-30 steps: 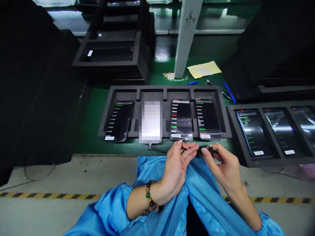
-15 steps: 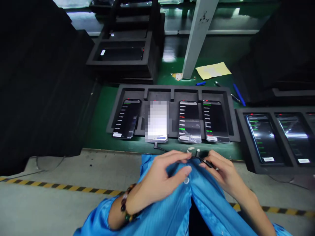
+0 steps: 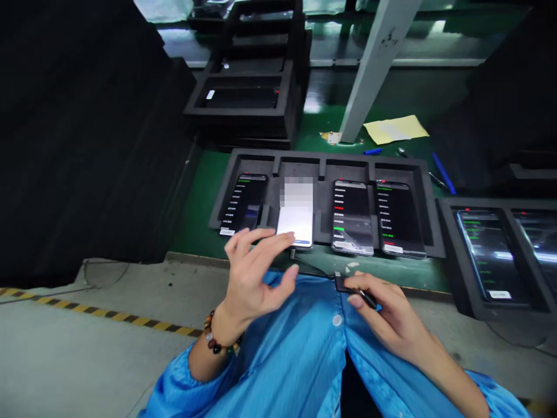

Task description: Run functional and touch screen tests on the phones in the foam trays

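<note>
L hand (image 3: 256, 278) across to lit phone (image 3: 296, 217), R hand (image 3: 394, 313) w/ plug (image 3: 339, 283)

The person wears a bright blue smock (image 3: 300, 342) of thin, shiny cloth, creased in soft folds. A round, pale button (image 3: 337, 320) sits on its front, and below that the two edges part over a dark patch (image 3: 357, 389). The left sleeve (image 3: 187, 383) and right sleeve (image 3: 500, 397), the same blue, are loose and end on the forearms. Both the left hand (image 3: 255, 278) and right hand (image 3: 391, 316) are bare. A bracelet (image 3: 214, 345) of round beads, black, brown, tan, green and one pale, circles the left wrist.
</note>
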Demonstrator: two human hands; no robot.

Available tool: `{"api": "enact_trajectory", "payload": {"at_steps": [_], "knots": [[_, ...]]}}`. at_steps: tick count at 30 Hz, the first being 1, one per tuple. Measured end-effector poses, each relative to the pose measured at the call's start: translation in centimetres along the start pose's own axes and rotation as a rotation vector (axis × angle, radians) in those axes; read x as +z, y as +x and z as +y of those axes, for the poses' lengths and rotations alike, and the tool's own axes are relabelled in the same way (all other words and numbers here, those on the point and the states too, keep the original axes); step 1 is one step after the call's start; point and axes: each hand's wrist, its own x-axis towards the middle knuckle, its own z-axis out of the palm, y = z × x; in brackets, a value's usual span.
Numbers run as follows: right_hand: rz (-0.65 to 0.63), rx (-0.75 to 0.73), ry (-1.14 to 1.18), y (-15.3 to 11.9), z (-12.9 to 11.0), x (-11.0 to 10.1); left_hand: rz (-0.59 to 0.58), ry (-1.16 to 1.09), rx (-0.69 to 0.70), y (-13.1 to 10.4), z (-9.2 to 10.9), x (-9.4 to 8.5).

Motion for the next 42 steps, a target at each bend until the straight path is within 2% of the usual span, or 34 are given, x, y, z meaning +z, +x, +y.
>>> {"api": "enact_trajectory", "payload": {"at_steps": [4, 7, 10, 14, 20, 23, 26, 31, 42], "knots": [[-0.15, -0.023, 0.007, 3.9, -2.7, 4.0, 0.268, 0.066, -0.278, -0.2, -4.8, -3.0], [-0.315, -0.007, -0.225, 7.0, -4.5, 8.0, 0.406, -0.006, -0.468, -0.3, -9.3, -3.9], [-0.416, -0.006, -0.554, 9.4, -5.7, 11.5, 0.357, -0.094, -0.471, 0.0, -12.5, -3.5], [-0.43, -0.004, -0.751, 11.1, -5.9, 14.1, 0.177, -0.083, -0.372, 1.3, -14.4, -2.7], [-0.44, 0.034, -0.826, 12.3, -5.6, 14.9, -0.084, -0.076, -0.251, 6.7, -17.4, -2.2], [-0.451, 0.068, -0.857, 12.5, -5.5, 15.1, -0.191, -0.063, -0.248, 9.5, -18.8, -1.5], [-0.452, 0.093, -0.874, 12.6, -5.3, 15.4, -0.257, -0.064, -0.266, 11.1, -19.3, -0.7], [-0.446, 0.097, -0.85, 12.6, -4.9, 15.7, -0.237, -0.097, -0.281, 11.3, -19.4, 0.1], [-0.467, 0.134, -0.877, 12.5, -5.0, 15.8, -0.195, -0.114, -0.272, 11.0, -19.5, 0.4]]}}
